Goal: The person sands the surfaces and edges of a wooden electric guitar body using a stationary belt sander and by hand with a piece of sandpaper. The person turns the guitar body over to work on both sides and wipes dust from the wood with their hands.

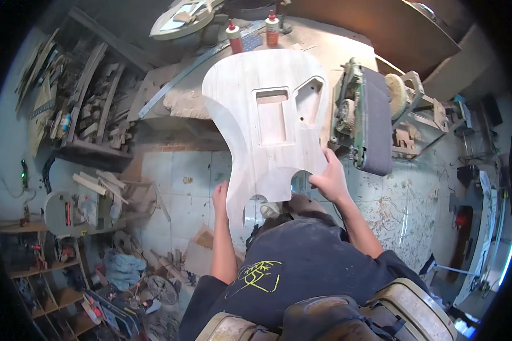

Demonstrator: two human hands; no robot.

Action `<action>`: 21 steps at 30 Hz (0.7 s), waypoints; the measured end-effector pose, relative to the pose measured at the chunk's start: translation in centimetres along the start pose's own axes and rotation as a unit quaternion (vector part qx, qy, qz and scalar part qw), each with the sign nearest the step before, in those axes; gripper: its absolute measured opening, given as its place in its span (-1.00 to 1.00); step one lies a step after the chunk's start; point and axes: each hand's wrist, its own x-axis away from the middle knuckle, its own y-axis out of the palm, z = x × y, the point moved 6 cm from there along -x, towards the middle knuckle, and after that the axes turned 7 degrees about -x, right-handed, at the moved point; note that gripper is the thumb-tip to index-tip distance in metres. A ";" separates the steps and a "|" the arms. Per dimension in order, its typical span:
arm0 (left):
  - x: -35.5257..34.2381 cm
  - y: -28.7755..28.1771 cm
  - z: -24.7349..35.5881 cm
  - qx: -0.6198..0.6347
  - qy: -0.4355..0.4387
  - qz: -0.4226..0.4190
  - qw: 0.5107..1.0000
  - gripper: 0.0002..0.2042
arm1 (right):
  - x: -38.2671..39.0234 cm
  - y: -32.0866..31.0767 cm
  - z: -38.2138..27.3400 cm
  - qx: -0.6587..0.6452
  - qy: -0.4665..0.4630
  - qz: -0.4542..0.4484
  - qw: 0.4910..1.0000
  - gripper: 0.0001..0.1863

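A pale, bare-wood electric guitar body [236, 94] is held up in front of me, its broad end away from me and its horns towards me. Two rectangular and angled cavities are cut into its face. My right hand [332, 179] grips the right horn, thumb along the edge, the other fingers partly hidden. At the left horn's outer edge, my left hand [220, 196] is closed on the body, with most of its fingers out of sight behind the wood.
A belt sander [375, 119] stands right of the guitar body. On the dusty workbench [338, 48] are two glue bottles [272, 29] with red caps, a long metal ruler [176, 85] and another guitar body [165, 28]. Wood offcuts fill a rack [99, 96] at left.
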 end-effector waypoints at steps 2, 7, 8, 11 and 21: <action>-1.3 3.0 4.1 0.007 0.031 -0.028 0.999 -0.72 | 1.9 -3.1 -1.9 -0.006 -0.027 0.037 0.999 -0.44; 1.4 10.7 19.1 0.007 0.205 -0.091 0.975 -0.71 | 5.6 -9.6 -4.3 -0.068 -0.005 0.124 0.990 -0.46; 2.3 12.2 21.4 -0.008 0.243 -0.107 0.964 -0.72 | 5.9 -10.7 -4.1 -0.066 0.015 0.139 0.988 -0.47; 5.9 17.5 27.1 -0.082 0.342 -0.164 0.922 -0.73 | 6.7 -14.1 -2.9 -0.081 0.028 0.184 0.979 -0.49; 16.0 37.1 31.7 -0.438 0.549 -0.282 0.654 -0.58 | 6.9 -22.7 2.9 -0.177 0.086 0.190 0.962 -0.53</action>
